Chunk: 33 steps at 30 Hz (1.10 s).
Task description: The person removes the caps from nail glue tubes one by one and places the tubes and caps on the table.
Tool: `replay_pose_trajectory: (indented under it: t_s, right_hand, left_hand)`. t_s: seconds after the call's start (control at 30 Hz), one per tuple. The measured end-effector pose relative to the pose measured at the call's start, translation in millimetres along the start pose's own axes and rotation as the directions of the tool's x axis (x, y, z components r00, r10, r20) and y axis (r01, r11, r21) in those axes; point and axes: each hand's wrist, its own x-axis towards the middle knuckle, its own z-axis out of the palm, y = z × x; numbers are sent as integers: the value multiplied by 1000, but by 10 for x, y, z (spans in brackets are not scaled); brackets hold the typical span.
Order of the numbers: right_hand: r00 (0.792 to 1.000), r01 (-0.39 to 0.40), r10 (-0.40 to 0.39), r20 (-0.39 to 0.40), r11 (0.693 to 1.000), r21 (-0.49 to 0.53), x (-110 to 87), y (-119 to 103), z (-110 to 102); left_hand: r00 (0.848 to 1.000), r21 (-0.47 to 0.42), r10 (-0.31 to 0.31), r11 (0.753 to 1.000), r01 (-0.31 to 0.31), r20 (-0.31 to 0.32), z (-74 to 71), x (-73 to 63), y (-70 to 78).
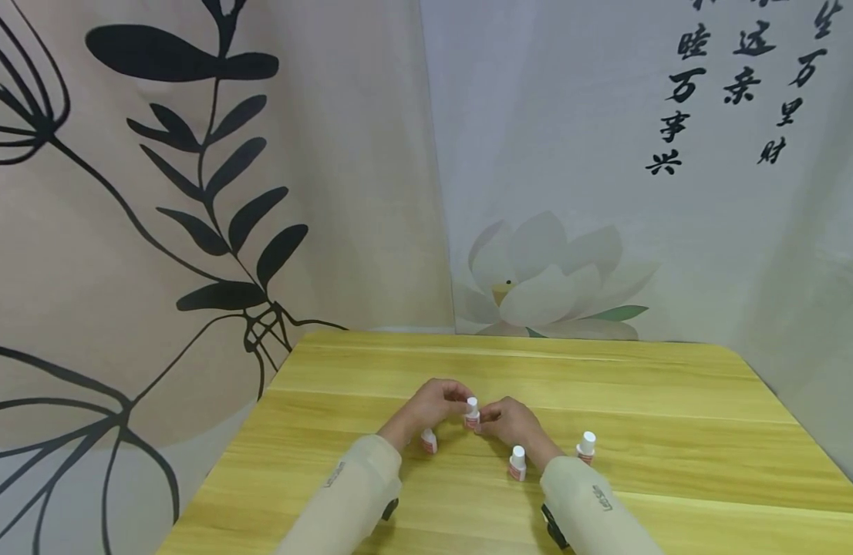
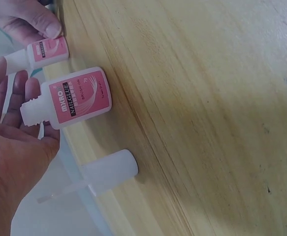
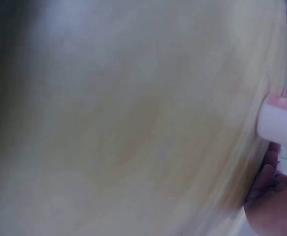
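- Nail glue bottle with a white cap and pink label stands on the wooden table at lower centre of the head view, between the two hands.
- Right hand pinches this bottle at its label with curled fingertips; the left wrist view shows it in the upper left corner, a thumb pressed on the pink label.
- Left hand curls its fingers toward the bottle's cap from the left; whether they actually grip the cap cannot be told from the head view.
- In the left wrist view an uncapped nail glue bottle, threaded neck bare, stands on the table just beside the left palm, apart from it.
- Beside it, lower in that frame, a loose white cap with its brush stands on the table.
- Two more capped bottles stand near the right sleeve: one below the right wrist, one further right.
- Right wrist view is blurred; only table, a white-and-pink bottle at the right edge and fingers show.
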Motion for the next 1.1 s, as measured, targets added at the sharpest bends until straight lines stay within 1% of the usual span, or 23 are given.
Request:
replay_pose_trajectory:
  t_s: [0.13,0.23,0.47,0.63,0.87,1.1]
  right_hand:
    - [1000,7,-7,1,1000,-2,8,0,10]
    - [1000,20,-20,4,1000,-9,6,-3,16]
    - [999,54,-54,7,998,-17,4,16,-3]
    - [998,67,-67,-1,998,-18,-2,34,-14]
    - [1000,30,-30,-2,999,-9,0,26,0]
    - [999,43,-43,-10,999,-11,5,21,18]
  left_hand:
    - [1000,-4,-16,1000,16,-2,-2,-1,-2]
    - [1000,3,-12,1000,12,-3,-2,-3,-2]
    - [1000,36,17,999,-17,-5,7,-2,5]
    - [1000,54,22,998,-22,-12,22,5,20]
    - [999,75,32,997,-29,-29,42,52,-12]
    - [999,69,12,998,-9,-46,49,62,-25]
